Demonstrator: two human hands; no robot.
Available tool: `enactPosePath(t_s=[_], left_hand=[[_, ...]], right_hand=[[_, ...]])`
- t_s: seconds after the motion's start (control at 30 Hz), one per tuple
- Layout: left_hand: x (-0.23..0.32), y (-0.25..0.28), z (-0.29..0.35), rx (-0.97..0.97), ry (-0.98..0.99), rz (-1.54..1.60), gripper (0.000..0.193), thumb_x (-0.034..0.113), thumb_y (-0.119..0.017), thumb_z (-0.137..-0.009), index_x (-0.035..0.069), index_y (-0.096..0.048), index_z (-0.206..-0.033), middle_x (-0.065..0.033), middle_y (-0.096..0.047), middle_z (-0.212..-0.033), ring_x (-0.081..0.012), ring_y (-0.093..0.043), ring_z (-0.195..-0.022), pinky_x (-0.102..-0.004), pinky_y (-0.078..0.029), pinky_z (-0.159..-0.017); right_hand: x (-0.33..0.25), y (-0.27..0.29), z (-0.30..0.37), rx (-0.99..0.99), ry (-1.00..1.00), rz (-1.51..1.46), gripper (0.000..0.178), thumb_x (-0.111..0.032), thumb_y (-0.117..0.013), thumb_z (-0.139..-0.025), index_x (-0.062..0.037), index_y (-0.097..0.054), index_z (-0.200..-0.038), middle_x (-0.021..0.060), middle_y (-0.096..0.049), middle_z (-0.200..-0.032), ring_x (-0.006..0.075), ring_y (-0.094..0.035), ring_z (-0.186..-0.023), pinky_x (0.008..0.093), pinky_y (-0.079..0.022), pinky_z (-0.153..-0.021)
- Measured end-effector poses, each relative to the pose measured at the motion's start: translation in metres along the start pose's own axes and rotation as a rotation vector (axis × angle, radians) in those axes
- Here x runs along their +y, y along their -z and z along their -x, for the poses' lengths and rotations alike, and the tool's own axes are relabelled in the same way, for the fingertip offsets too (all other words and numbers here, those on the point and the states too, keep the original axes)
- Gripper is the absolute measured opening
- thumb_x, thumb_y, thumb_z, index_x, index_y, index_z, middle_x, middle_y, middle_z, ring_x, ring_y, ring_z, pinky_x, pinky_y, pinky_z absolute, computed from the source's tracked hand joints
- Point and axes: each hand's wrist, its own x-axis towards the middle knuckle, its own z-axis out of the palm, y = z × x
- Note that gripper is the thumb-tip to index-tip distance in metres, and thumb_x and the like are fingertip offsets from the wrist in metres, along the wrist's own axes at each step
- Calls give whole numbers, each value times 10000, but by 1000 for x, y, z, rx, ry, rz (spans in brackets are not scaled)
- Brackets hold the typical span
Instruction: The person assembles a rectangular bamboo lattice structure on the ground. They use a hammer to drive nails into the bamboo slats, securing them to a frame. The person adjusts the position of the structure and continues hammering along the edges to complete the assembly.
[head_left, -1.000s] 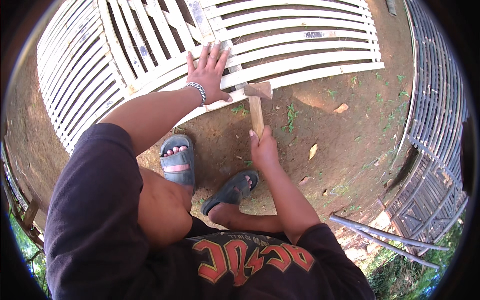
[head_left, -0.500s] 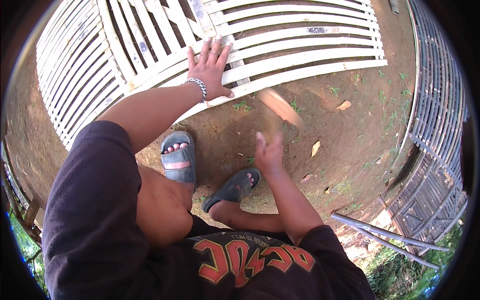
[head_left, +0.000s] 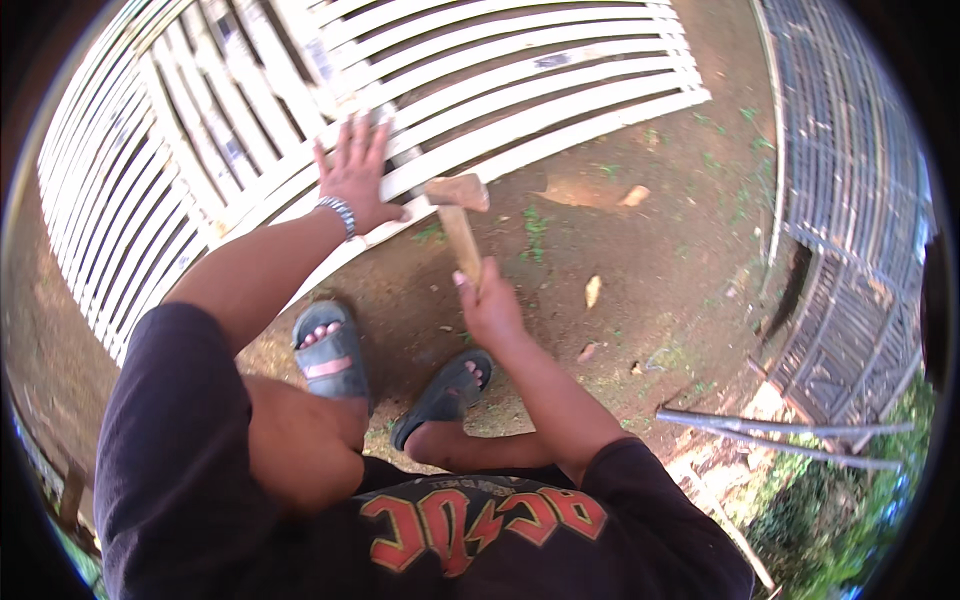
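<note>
My left hand (head_left: 358, 178) lies flat with fingers spread on the near edge of a white slatted panel (head_left: 560, 134), its thumb along the front slat. A chain bracelet circles that wrist. My right hand (head_left: 490, 308) is closed round the wooden handle of a hatchet (head_left: 460, 225). Its brown, flared head is held up beside the panel's front edge, just right of my left hand, with the narrow end toward the slats. Whether the head touches the slat, I cannot tell.
My sandalled feet (head_left: 333, 360) stand on bare soil just below the panel. Dry leaves (head_left: 593, 291) and small weeds dot the ground. At right are a dark slatted bamboo structure (head_left: 850, 130) and some poles (head_left: 780, 425) lying out over greenery.
The hatchet, blurred and further from the panel edge before, is now against or near the front slat. My left hand stays spread on the slats. The whole view has shifted.
</note>
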Motion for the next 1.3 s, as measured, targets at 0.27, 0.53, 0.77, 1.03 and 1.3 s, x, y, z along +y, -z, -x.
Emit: enactPosePath(t_s=[0.27, 0.53, 0.77, 1.03, 1.3], left_hand=[[8, 7, 6, -42, 10, -91, 1420, 684, -862, -644, 163, -34, -1674, -147, 10, -1745, -345, 42, -1611, -676, -24, -1243], [-10, -27, 15, 161, -185, -58, 1323, 643, -851, -688, 147, -110, -1666, -183, -70, -1730, -368, -53, -1604, -660, -34, -1245], [-9, -35, 54, 15, -483, -376, 1159, 486, -819, -788, 159, -138, -1668, -165, -79, -1732, -363, -76, -1603, -696, -66, -1228], [-6, -36, 43, 99, -490, -396, 1138, 313, -803, -725, 171, -176, -1664, -201, -125, -1717, -374, -126, -1592, -694, -52, -1228], [-7, -33, 44, 163, -562, -328, 1100, 232, -776, -716, 169, -210, -1657, -237, -140, -1705, -408, -138, -1586, -708, -43, -1217]], right_hand=[[46, -21, 18, 292, -146, -345, 330, -318, -580, -1043, -14, -477, -1120, 284, -640, -853, 535, -628, -844, 575, -492, -739], [98, -39, 9, 582, -273, 5, 665, -138, -636, -951, -59, -366, -1553, 259, -458, -1432, 467, -481, -1297, 551, -408, -1053], [44, -36, -26, 470, 119, 327, 765, -386, -699, -923, -101, -388, -1562, 197, -386, -1510, 381, -329, -1437, 624, -222, -1154], [-24, -62, -80, 423, 137, 206, 667, -450, -775, -848, -148, -585, -1411, 140, -361, -1566, 330, -253, -1519, 653, -148, -1201], [-22, -84, -97, 603, 61, -15, 566, -364, -859, -725, -162, -697, -1228, 119, -425, -1501, 325, -307, -1483, 642, -149, -1188]])
